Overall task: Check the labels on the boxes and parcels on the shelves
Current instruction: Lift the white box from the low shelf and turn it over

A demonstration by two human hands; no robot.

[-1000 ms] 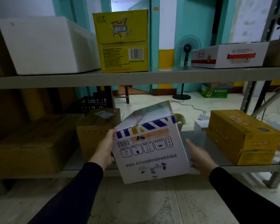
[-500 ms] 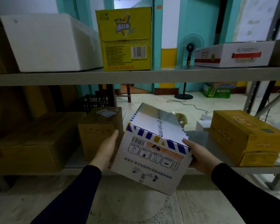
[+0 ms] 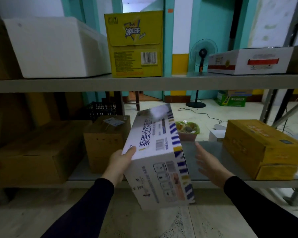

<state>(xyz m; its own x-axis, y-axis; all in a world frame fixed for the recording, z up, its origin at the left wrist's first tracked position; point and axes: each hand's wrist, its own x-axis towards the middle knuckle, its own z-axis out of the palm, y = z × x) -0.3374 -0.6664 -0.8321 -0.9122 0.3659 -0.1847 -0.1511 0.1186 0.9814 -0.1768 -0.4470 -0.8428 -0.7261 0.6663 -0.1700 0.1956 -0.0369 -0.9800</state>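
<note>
1. White printed carton (image 3: 155, 162), stiff cardboard, tilted in front of the lower shelf (image 3: 213, 152); I'd judge it light.
2. My left hand (image 3: 120, 163) grips its near-left corner, thumb on top.
3. My right hand (image 3: 209, 162) is spread and released, just beside the carton's right edge; I'd brace there.

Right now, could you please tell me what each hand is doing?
Left hand: grips the white box at its corner.
Right hand: open, beside the box, holding nothing.

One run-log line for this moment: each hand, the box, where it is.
left hand: grips white box at its left edge | right hand: open, off the box | box: tilted, in front of lower shelf
</note>
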